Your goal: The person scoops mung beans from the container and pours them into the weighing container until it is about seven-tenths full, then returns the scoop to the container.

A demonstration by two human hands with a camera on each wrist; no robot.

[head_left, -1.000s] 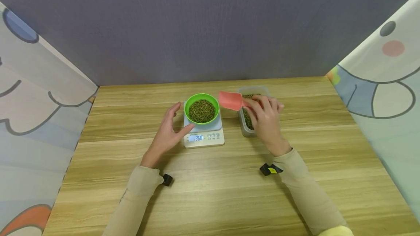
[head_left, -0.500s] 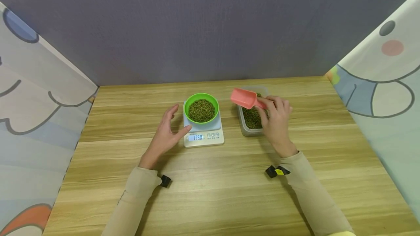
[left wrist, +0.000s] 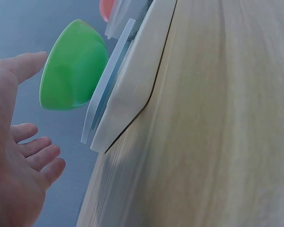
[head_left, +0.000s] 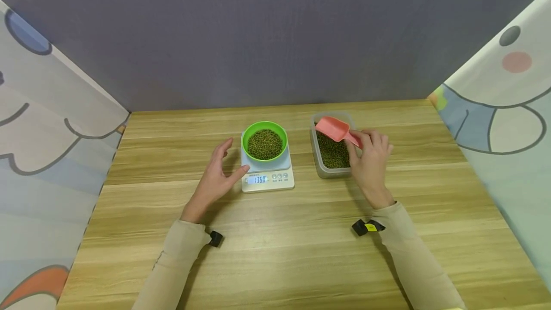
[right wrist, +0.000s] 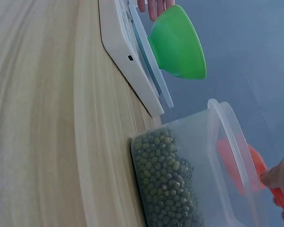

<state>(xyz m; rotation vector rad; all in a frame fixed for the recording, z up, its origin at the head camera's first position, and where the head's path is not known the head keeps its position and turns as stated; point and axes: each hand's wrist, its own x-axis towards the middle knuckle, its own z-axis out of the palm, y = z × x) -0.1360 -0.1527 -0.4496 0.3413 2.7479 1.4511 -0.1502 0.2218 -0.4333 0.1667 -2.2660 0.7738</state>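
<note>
My right hand (head_left: 369, 161) pinches the handle of a pink scoop (head_left: 333, 128), held over a clear plastic container (head_left: 318, 159) of green mung beans (head_left: 335, 155). In the right wrist view the scoop (right wrist: 236, 163) shows partly through the container's wall, above the beans. A green bowl (head_left: 248, 151) holding mung beans stands on a white kitchen scale (head_left: 280, 183), whose display reads 136.0. My left hand (head_left: 214, 178) stays beside the bowl with thumb and fingers spread. In the left wrist view this hand (left wrist: 19, 161) appears to hold nothing.
The wooden table (head_left: 275, 252) carries the scale and, to its right, the container. A dark grey panel (head_left: 275, 37) rises behind the table's back edge. Printed cloths with cartoon figures hang at both sides.
My right hand has carried the scoop rightward, from beside the bowl to over the container. My left hand has shifted slightly away from the bowl. The scale still reads 136.0.
</note>
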